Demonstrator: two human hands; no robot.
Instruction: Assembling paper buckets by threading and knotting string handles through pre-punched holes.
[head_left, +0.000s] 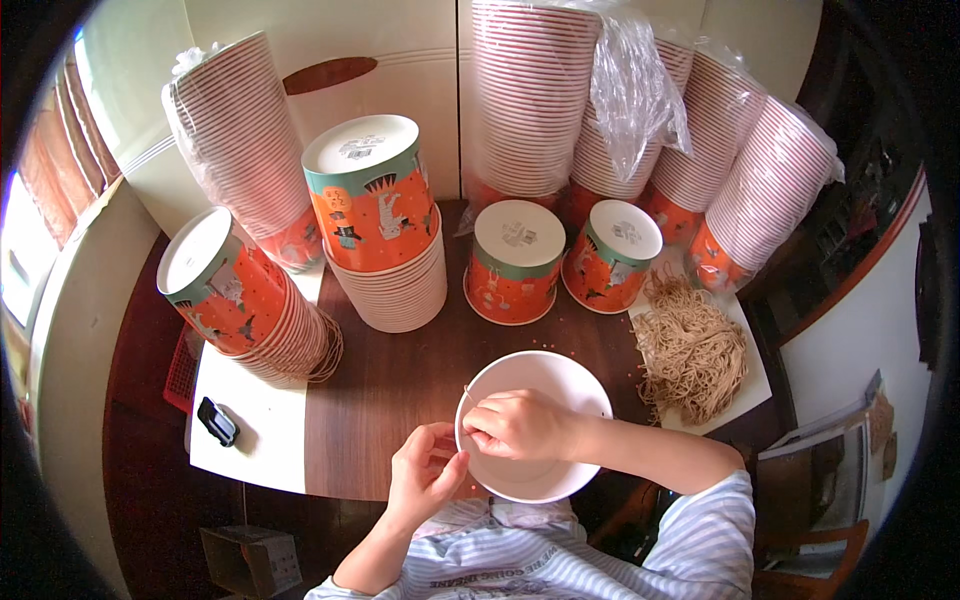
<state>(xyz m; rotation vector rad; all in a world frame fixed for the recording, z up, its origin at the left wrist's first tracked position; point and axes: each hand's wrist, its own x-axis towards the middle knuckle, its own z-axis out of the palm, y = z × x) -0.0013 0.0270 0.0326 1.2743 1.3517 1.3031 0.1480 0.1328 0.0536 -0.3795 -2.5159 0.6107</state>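
A white paper cup (570, 375) faces me with its open mouth, held at my chest over the dark wooden table (400, 390). My left hand (425, 475) grips its left rim. My right hand (520, 425) lies across the mouth, fingers pinched on a thin tan string (466, 392) at the rim. A heap of tan strings (690, 345) lies on a white sheet (752, 385) to the right.
Upside-down orange cups with teal bands stand behind: two single ones (515, 262) (612, 257), one tall stack (385, 225), one leaning stack (245, 295). Long bagged stacks (530, 100) (765, 190) lean at the back. A small black object (217, 421) lies on white paper at left.
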